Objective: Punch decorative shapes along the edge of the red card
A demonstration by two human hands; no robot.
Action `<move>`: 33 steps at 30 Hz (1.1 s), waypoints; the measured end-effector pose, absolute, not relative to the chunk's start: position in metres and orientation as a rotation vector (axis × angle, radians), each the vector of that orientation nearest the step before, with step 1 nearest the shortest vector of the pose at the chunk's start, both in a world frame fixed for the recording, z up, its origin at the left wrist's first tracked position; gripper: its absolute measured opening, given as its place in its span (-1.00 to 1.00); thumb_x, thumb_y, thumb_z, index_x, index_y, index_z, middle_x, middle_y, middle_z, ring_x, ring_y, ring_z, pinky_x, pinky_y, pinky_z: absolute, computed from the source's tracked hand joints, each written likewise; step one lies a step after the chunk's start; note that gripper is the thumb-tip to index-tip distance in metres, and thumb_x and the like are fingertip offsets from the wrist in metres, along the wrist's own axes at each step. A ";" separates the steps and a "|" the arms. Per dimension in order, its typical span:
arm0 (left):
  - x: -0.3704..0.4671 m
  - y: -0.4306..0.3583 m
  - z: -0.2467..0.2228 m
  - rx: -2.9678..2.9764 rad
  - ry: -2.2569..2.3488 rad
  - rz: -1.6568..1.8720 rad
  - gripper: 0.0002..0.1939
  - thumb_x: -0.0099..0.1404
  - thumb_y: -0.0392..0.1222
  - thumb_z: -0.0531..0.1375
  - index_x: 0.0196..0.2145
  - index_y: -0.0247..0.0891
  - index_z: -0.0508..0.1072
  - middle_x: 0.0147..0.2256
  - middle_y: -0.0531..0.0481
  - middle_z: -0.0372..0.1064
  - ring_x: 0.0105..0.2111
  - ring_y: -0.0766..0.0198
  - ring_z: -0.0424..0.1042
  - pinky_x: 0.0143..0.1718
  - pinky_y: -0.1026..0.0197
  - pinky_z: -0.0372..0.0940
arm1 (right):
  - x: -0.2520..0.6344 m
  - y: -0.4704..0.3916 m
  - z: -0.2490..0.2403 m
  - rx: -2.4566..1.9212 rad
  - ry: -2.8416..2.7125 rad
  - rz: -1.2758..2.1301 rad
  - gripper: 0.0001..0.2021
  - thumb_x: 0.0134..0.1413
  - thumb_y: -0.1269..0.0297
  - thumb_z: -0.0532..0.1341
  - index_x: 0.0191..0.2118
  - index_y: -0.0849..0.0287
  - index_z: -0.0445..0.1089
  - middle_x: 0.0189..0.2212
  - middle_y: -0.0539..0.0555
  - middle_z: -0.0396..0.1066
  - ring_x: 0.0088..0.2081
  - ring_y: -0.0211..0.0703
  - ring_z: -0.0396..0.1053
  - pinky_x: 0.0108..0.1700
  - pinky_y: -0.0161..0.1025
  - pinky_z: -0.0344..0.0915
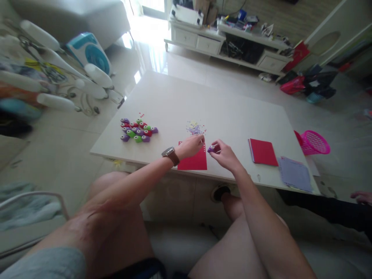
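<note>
My right hand (223,154) holds a small purple punch (211,148) between thumb and fingers, just right of a red sheet (192,161) at the table's near edge. My left hand (193,144), with a watch on its wrist, is over the sheet's upper part; its fingers are curled, and what they hold, if anything, is too small to tell. Small holes run along the sheet's upper right edge. Beyond my left hand lies a scatter of tiny purple, yellow and red paper bits (195,127). Several purple, green and red punches (136,130) stand grouped at the left.
On the white table (215,104) at the right are a stack of red sheets (263,152) and a stack of greyish-purple sheets (295,173). A pink basket (315,142) stands beyond the right edge. Another person's hand (362,197) shows at the far right.
</note>
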State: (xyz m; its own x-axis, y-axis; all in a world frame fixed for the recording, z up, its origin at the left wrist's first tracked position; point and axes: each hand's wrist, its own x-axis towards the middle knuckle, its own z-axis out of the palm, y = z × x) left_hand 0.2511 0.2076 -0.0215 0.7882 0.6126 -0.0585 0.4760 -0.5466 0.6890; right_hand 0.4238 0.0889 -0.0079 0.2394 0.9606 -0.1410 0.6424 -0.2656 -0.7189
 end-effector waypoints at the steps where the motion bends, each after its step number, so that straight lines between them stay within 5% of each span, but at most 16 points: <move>1: 0.250 0.204 -0.018 2.149 0.773 0.265 -0.75 0.52 -0.16 0.08 -0.02 -0.25 0.52 -0.09 -0.13 0.59 -0.12 0.17 0.54 -0.08 0.16 0.41 | 0.419 0.087 -0.005 -1.926 -1.394 0.835 -0.77 0.13 0.23 0.31 -0.11 0.11 0.37 -0.26 0.07 0.57 -0.28 -0.13 0.51 -0.17 -0.20 0.43; 4: 0.248 0.190 -0.015 1.852 0.644 0.260 -0.70 0.45 -0.04 0.23 0.00 -0.27 0.54 -0.18 -0.08 0.60 -0.24 0.20 0.54 -0.20 0.19 0.40 | 0.404 0.081 -0.001 -1.765 -1.271 0.824 -0.67 0.02 0.14 0.38 -0.14 0.10 0.35 -0.30 0.06 0.57 -0.29 -0.11 0.54 -0.18 -0.16 0.48; 8: 0.238 0.170 -0.017 1.502 0.683 0.465 -0.69 0.30 -0.17 0.35 -0.04 -0.34 0.55 -0.37 0.00 0.54 -0.37 0.28 0.49 -0.28 0.22 0.36 | 0.380 0.077 0.004 -1.648 -1.313 0.694 -0.67 -0.05 0.12 0.41 -0.20 0.10 0.36 -0.33 0.04 0.55 -0.28 -0.07 0.55 -0.16 -0.12 0.50; 16: 0.107 0.196 -0.016 1.708 1.029 0.621 -0.72 0.11 -0.12 0.47 -0.26 -0.32 0.65 -0.43 -0.02 0.51 -0.40 0.25 0.44 -0.34 0.22 0.31 | 0.350 0.021 0.027 -1.719 -1.574 0.351 -0.79 0.17 0.16 0.29 -0.13 0.12 0.46 -0.14 0.16 0.53 -0.12 0.03 0.48 -0.01 0.02 0.45; 21: 0.032 0.228 -0.035 1.664 1.601 0.615 -0.68 0.12 -0.28 0.43 -0.14 -0.32 0.60 -0.25 -0.10 0.61 -0.24 0.19 0.56 -0.24 0.25 0.37 | 0.384 -0.098 -0.017 -2.083 -1.545 0.017 -0.76 0.24 0.12 0.18 -0.17 0.15 0.51 -0.10 0.25 0.55 0.01 0.20 0.44 0.15 0.18 0.36; 23: 0.017 0.232 -0.046 1.635 1.697 0.612 -0.69 0.14 -0.32 0.40 -0.12 -0.35 0.58 -0.21 -0.16 0.62 -0.21 0.14 0.57 -0.20 0.22 0.38 | 0.387 -0.150 -0.046 -2.177 -1.450 -0.019 -0.62 0.30 0.02 0.14 0.00 0.15 0.53 0.10 0.28 0.53 0.15 0.26 0.41 0.22 0.24 0.34; 26: 0.008 0.235 -0.062 1.607 1.813 0.602 -0.72 0.15 -0.36 0.38 -0.14 -0.35 0.56 -0.18 -0.20 0.62 -0.16 0.09 0.58 -0.13 0.18 0.36 | 0.371 -0.208 -0.080 -2.132 -1.349 0.074 -0.42 0.44 0.00 0.02 0.41 0.16 0.27 0.48 0.30 0.16 0.44 0.25 0.19 0.37 0.25 0.23; 33: 0.028 0.248 -0.064 1.641 1.904 0.653 -0.63 0.32 -0.35 0.32 0.05 -0.50 0.40 -0.02 -0.17 0.49 0.06 0.14 0.40 0.12 0.18 0.27 | 0.343 -0.228 -0.081 -2.141 -1.223 0.121 -0.35 0.47 -0.01 0.04 0.53 0.12 0.11 0.55 0.29 0.01 0.54 0.27 -0.01 0.47 0.32 0.08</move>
State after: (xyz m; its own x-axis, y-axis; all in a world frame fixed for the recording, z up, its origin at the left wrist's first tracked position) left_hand 0.0276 0.2484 -0.0643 -0.1145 0.9898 -0.0850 0.7290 0.1418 0.6697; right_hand 0.3429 -0.2283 -0.0810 0.5584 0.7963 0.2326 0.7350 -0.3449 -0.5838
